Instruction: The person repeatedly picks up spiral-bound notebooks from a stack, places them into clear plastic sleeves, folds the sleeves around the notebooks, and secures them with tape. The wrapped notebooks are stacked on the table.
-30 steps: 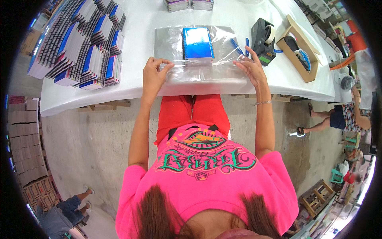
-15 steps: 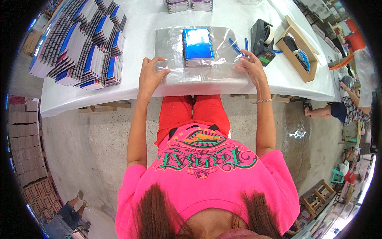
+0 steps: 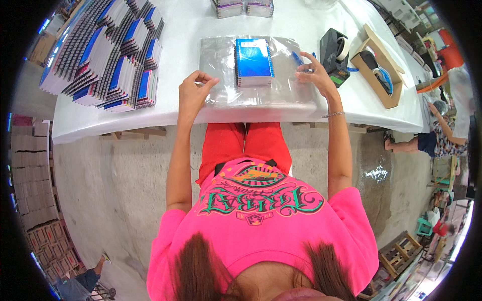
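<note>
A small stack of blue-covered spiral notebooks point(image 3: 253, 60) lies in the middle of a clear plastic sheet point(image 3: 216, 55) on the table. My left hand point(image 3: 195, 93) hovers by the sheet's near left part, thumb and fingertips apart, with nothing seen between them. On the other side, my right hand point(image 3: 320, 78) is over the sheet's right edge, its thumb and forefinger spread wide. Close to those right fingers lies a blue-handled tool point(image 3: 298, 58), partly hidden by the hand; its kind is hard to make out.
Tall stacks of spiral notebooks point(image 3: 108, 55) fill the table's left side. A black tape dispenser point(image 3: 331, 55) and an open cardboard box point(image 3: 381, 75) with cables stand at the right. More notebook stacks point(image 3: 244, 9) sit at the far edge. A person point(image 3: 442, 125) is beyond the table, right.
Both hands have come off the plastic sheet, which they were touching at its near left and right parts. Glare on the notebook cover has lessened. The whole view has shifted slightly.
</note>
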A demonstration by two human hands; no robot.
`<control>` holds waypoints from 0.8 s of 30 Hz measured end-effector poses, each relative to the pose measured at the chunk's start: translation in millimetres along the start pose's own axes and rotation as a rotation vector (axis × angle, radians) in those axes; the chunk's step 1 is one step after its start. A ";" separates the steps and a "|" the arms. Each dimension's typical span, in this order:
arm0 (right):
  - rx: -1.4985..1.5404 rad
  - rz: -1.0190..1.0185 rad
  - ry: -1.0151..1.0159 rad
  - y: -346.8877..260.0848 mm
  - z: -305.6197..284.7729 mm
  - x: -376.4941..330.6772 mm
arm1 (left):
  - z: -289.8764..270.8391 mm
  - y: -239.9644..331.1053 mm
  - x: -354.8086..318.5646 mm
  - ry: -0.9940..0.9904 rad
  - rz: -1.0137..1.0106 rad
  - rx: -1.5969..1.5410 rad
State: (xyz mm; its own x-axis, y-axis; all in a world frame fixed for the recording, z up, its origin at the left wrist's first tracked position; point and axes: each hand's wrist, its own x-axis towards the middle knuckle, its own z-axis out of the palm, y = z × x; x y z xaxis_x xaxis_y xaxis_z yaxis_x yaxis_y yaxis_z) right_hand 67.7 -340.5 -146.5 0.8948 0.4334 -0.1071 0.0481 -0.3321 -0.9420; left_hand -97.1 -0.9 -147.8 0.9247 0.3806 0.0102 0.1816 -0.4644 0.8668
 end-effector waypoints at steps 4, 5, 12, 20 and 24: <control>0.091 0.042 0.063 0.0 4.5 10.1 | 2.8 8.4 7.7 0.003 0.053 -0.067; 0.122 0.077 0.102 -1.7 7.4 15.0 | 5.1 12.4 11.5 0.036 0.032 -0.001; 0.100 0.095 0.048 9.1 -3.0 34.0 | 18.8 -11.4 55.7 0.081 0.062 -0.040; 0.142 0.170 -0.022 -8.0 -1.2 37.7 | 23.7 14.4 71.2 -0.191 -0.232 -0.311; 0.188 0.144 -0.120 -22.2 0.8 42.7 | 17.2 5.6 88.8 -0.426 -0.143 -0.269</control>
State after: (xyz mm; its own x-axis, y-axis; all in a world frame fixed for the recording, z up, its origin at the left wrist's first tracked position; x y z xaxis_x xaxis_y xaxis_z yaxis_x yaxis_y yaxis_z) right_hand 104.5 -314.0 -130.4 0.8267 0.4931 -0.2709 -0.1692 -0.2412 -0.9556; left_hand -8.2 16.5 -150.6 0.9612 0.0401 -0.2730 0.2756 -0.1883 0.9427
